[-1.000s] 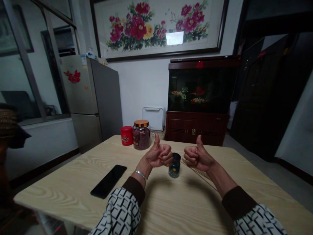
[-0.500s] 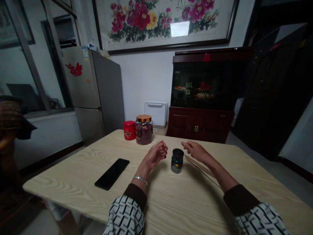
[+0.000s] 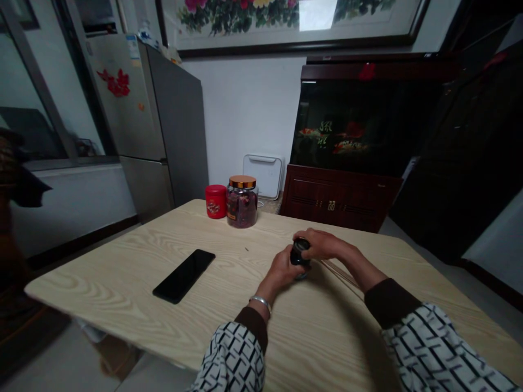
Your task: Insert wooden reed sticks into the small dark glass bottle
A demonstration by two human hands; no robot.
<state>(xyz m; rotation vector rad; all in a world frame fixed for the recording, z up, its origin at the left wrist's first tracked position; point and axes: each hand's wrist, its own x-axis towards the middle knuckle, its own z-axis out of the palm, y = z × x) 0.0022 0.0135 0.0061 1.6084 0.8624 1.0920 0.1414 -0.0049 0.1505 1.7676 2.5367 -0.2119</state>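
Open tabletop [image 3: 229, 288] between phone [image 3: 184, 276] and hands [image 3: 283, 269], thin sticks [image 3: 340, 274] as obstacle rightward

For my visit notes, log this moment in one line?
left hand: around dark jar; right hand: at its top; nearby: sticks, phone

Dim overall; bright glare on painting [image 3: 281, 22]; soft shadow across table [image 3: 237, 283].

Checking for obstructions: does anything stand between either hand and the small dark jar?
Nothing visible: the left hand holds the small dark jar, the right hand grasps its top. Thin sticks lie to its right.
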